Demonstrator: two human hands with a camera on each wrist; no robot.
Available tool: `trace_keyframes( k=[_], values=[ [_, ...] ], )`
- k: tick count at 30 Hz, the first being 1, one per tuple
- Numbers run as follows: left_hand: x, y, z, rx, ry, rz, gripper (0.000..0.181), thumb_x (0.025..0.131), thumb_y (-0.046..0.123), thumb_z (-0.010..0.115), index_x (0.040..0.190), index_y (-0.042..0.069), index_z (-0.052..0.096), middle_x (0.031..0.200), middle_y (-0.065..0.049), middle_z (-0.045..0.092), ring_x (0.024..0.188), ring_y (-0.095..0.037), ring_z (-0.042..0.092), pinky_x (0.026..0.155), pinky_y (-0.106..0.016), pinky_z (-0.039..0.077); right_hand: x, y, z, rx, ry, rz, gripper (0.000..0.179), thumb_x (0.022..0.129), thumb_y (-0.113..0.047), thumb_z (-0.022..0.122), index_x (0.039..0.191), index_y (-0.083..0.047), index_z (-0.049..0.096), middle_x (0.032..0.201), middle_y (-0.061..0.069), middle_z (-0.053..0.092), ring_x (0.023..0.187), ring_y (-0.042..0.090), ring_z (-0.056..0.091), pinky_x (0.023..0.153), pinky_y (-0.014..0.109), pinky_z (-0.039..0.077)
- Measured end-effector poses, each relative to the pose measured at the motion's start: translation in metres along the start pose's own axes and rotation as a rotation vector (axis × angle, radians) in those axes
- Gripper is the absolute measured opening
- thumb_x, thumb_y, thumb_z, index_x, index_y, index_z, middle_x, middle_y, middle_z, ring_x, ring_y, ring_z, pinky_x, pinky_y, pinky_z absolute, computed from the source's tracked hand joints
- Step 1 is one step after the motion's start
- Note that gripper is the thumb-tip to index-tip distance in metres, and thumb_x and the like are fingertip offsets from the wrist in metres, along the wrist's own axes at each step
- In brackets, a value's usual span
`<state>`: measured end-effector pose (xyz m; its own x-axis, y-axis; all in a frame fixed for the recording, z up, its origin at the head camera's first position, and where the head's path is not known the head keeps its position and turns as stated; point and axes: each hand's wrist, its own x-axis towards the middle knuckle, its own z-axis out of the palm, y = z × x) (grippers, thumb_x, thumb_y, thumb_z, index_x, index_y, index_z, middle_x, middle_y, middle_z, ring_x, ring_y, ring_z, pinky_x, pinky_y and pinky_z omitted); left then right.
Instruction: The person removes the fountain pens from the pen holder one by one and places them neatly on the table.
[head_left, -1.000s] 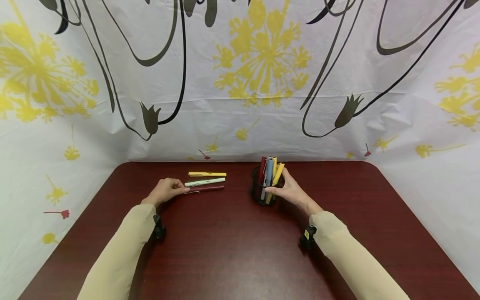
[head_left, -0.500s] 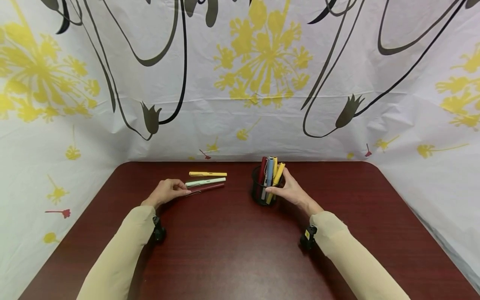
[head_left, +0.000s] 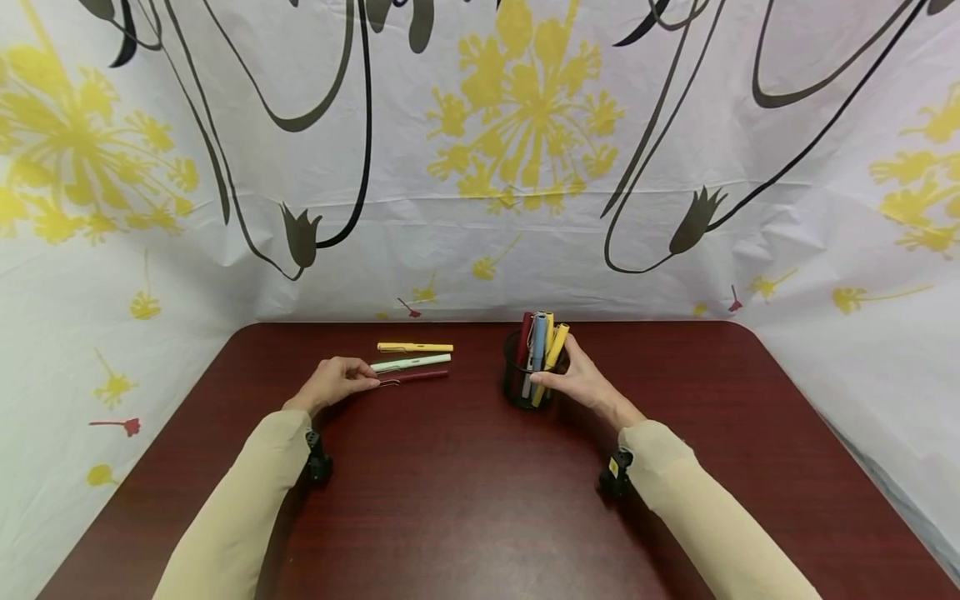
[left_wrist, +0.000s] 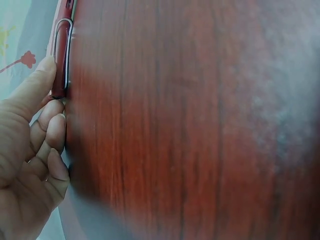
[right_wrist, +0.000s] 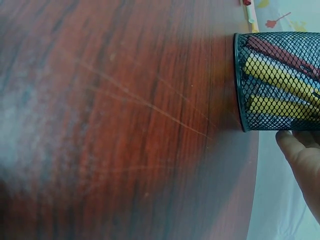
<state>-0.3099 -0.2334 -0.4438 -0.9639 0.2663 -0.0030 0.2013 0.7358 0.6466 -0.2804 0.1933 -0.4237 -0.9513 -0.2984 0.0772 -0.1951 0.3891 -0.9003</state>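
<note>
At the left of the table, my left hand point(head_left: 337, 382) pinches the clip end of a dark red pen point(head_left: 420, 377) between thumb and fingers. In the left wrist view the thumb lies along the cap of this pen point(left_wrist: 61, 60), beside its wire clip, with the other fingers curled below its end. A mint green pen point(head_left: 420, 362) lies just behind it, and a yellow pen point(head_left: 416, 347) farther back. My right hand point(head_left: 581, 379) grips a black mesh pen holder point(right_wrist: 280, 80), thumb in front and fingers at its far side. Red, blue and yellow pens point(head_left: 540, 342) stand in it.
The dark red-brown table point(head_left: 480, 500) ends at a white curtain point(head_left: 480, 275) with yellow flowers and dark stems. More of this curtain hangs along both sides. A small black camera point(head_left: 318, 462) sits on the left wrist, another camera point(head_left: 615, 475) on the right.
The dark red pen has shifted a little in the left fingers: its right end tipped slightly farther back, then it came level again. The right hand and the pen holder stay in place.
</note>
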Motion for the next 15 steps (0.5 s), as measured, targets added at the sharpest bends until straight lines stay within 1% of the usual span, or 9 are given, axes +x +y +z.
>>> trace_keyframes(
  k=[6,10,15],
  values=[
    [0.0001,-0.0002,0.0004,-0.004,0.006,-0.007,0.022,0.087,0.027,0.069,0.101,0.01,0.071,0.092,-0.005,0.067,0.079,-0.016,0.058,0.073,-0.035,0.048,0.0006,0.002,0.001,0.02,0.004,-0.02,0.098,0.084,-0.023,0.071,0.152,-0.01,0.002,0.157,0.017,0.005,0.145,0.032,0.004,0.111,0.058,0.017],
    [0.0008,0.0,0.0009,0.003,0.013,-0.008,0.022,0.087,0.028,0.068,0.101,0.011,0.071,0.089,-0.004,0.067,0.077,-0.016,0.057,0.073,-0.034,0.048,0.0011,0.0013,0.0004,0.03,0.005,-0.042,0.096,0.084,-0.022,0.072,0.152,-0.01,0.005,0.156,0.017,0.009,0.144,0.032,0.007,0.11,0.059,0.019],
    [0.0016,-0.0006,0.0017,0.006,0.02,-0.008,0.022,0.087,0.028,0.068,0.101,0.01,0.071,0.085,-0.003,0.067,0.074,-0.015,0.056,0.07,-0.032,0.046,0.0007,0.0014,0.0005,0.023,0.004,-0.024,0.099,0.085,-0.022,0.071,0.152,-0.01,0.0,0.157,0.016,0.003,0.144,0.033,0.003,0.11,0.059,0.017]
  ],
)
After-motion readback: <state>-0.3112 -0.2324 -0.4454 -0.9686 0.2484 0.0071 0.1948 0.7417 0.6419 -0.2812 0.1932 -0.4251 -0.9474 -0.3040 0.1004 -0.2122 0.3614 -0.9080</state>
